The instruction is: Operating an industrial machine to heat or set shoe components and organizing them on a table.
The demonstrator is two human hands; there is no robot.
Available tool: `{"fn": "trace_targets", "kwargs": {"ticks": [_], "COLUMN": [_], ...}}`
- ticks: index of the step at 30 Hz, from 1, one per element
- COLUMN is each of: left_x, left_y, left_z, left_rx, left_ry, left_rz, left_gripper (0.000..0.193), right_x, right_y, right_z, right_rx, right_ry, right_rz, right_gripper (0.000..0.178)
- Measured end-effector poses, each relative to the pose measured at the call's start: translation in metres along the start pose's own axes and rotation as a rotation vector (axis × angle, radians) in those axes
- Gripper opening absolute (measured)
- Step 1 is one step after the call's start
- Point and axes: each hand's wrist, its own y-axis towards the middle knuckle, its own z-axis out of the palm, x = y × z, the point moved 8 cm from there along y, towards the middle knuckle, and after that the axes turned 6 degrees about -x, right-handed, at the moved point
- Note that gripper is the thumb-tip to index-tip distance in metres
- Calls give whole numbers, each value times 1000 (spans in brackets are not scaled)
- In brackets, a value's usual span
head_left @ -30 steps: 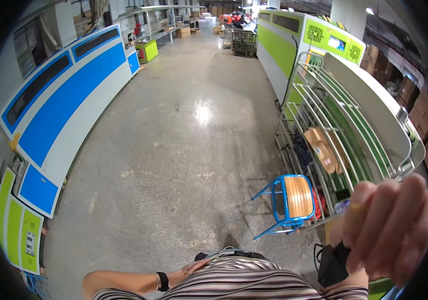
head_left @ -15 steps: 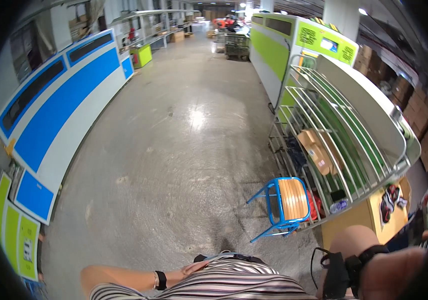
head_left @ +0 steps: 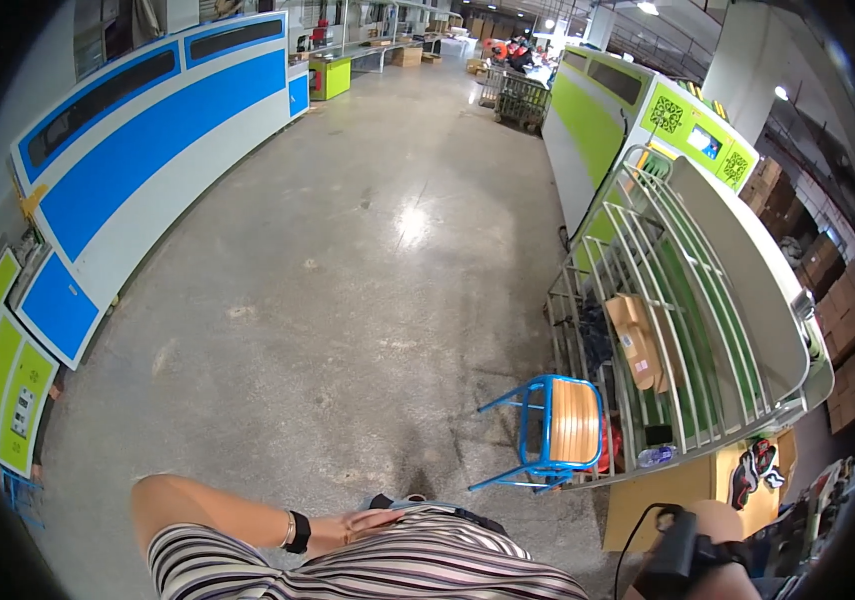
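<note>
My left hand (head_left: 368, 523) lies flat against the front of the striped shirt (head_left: 398, 560) at waist height. Its fingers are stretched out and it holds nothing that I can see. A black band (head_left: 298, 532) and a thin bracelet circle that wrist. At the lower right my right hand (head_left: 720, 517) shows only in part, behind a black device (head_left: 680, 548) strapped at the wrist, with a cable hanging from it. The fingers of that hand are hidden. Closest to it are a tan box-like stand (head_left: 648, 505) and dark shoes (head_left: 748, 475) on top of it.
A blue-framed stool (head_left: 576, 422) with a slatted wooden seat stands at the right, beside a metal rack (head_left: 693, 330) holding a cardboard piece (head_left: 638, 345). Long machines line the aisle: blue-and-white (head_left: 163, 150) on the left, green-and-white (head_left: 598, 130) on the right. Grey floor (head_left: 348, 300) runs between them.
The view has tilted and shifted, so the machines and rack sit further right. My left hand stays at the waist. The right arm now shows lower and less of it is visible.
</note>
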Motion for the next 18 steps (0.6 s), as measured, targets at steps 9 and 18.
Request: {"fn": "trace_targets", "kwargs": {"ticks": [9,18], "left_x": [25,81], "left_y": [-12,-17], "left_z": [18,45], "left_rx": [-47,-28], "left_ry": [-281,-145], "left_rz": [-253,-80], "left_gripper": [77,87], "right_x": [35,101], "right_y": [29,54], "right_z": [16,1], "right_rx": [-40,467], "right_ry": [-437,1181], "right_rz": [-230,-80], "right_gripper": [16,31]}}
